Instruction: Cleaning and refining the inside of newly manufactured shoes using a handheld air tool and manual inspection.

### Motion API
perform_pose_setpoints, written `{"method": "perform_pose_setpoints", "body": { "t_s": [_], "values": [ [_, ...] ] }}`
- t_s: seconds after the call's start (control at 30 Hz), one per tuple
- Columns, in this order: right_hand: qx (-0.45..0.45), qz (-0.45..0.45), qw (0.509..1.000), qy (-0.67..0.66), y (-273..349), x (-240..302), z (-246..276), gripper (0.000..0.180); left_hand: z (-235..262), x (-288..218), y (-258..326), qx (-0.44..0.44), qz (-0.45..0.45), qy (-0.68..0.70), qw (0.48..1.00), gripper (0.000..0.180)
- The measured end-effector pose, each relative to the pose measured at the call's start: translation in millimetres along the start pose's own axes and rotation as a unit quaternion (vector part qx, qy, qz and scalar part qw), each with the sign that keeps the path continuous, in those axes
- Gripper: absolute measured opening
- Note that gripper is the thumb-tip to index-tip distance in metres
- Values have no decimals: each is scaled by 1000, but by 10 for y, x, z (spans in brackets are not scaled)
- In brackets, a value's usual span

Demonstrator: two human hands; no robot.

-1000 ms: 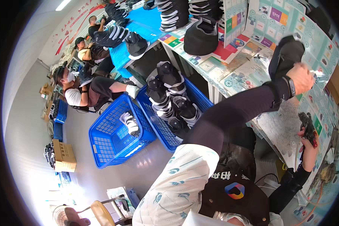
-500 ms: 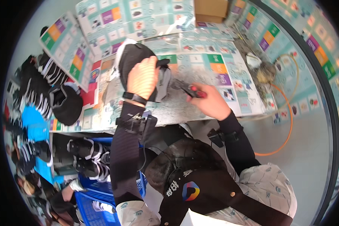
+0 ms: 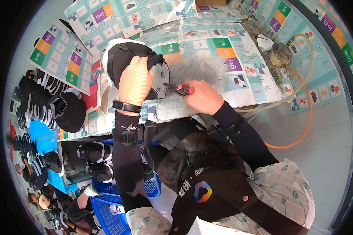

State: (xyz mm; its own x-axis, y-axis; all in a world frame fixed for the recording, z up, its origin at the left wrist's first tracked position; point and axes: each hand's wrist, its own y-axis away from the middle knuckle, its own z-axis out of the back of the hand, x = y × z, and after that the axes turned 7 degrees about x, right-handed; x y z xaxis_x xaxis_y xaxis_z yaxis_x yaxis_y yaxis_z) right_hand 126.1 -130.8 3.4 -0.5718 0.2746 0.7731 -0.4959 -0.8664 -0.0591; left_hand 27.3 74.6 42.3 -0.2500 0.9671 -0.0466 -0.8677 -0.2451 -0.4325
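Note:
On the worktable (image 3: 262,84) lies a black shoe upper (image 3: 125,49) with a white edge and grey lining, tilted on its side. My left hand (image 3: 136,82) is closed over its top, holding it, with the fingers curled round the collar. My right hand (image 3: 204,96) grips a small dark pliers-like tool (image 3: 178,89) with red handles. Its tip is at the grey lining's right edge; whether the jaws are shut on anything I cannot tell. A patch of loose dark fuzz (image 3: 198,70) covers the table just beyond the tool.
Finished-looking black shoes (image 3: 68,111) are heaped at the left table edge. Blue baskets (image 3: 110,217) with shoes stand below left. Printed boards (image 3: 102,23) lean at the back. An orange hose (image 3: 308,117) loops down at right. Other people (image 3: 43,199) sit at lower left.
The tool in my right hand has moved left, from apart to up against the lining. My left hand and the shoe upper have shifted slightly left, and the upper shows more of its lining.

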Motion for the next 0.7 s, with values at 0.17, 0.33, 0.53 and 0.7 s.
{"method": "perform_pose_setpoints", "body": {
  "t_s": [0.17,0.33,0.53,0.7],
  "values": [
    [-38,10,999,-17,37,-6,-116,25,192,-121,265,38,38,-7,999,39],
    [6,-2,1000,-27,103,-102,-196,27,230,-214,471,30,73,-37,996,34],
    [-1,34,998,-59,162,-46,-179,26,311,-230,787,-13,111,44,993,27],
    [24,6,998,-61,163,-54,-212,25,285,-359,1037,-19,159,113,981,26]
  ]
}}
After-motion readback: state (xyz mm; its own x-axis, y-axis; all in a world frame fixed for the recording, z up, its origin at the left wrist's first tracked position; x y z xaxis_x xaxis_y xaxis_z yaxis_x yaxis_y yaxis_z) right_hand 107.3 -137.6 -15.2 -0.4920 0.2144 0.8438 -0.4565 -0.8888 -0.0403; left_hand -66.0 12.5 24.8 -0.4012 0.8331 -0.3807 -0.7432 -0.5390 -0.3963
